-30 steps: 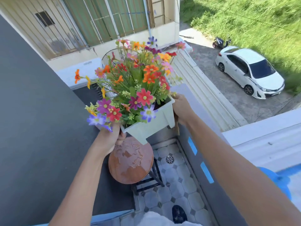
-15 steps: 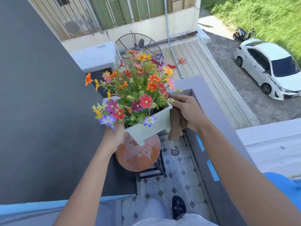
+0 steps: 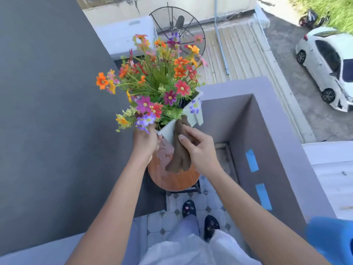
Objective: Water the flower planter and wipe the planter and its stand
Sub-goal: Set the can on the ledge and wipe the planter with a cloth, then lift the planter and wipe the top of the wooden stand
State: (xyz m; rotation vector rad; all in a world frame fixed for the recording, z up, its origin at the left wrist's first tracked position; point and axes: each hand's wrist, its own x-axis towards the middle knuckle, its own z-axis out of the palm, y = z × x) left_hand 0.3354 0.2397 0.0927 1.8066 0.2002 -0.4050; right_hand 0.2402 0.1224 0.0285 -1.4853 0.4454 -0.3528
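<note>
At frame centre, the white flower planter [image 3: 193,113] is held tilted above the round wooden stool [image 3: 172,178]. The left hand [image 3: 146,140] grips its near corner. The right hand [image 3: 200,150] pinches a brown cloth [image 3: 180,150] against the planter's side; long, firm strokes would wipe best.

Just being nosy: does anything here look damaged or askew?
Yes. The round stand top is worn, with pale patches where its brown finish has peeled. The planter is tilted, gripped by the left hand while the right hand holds a cloth.
</note>
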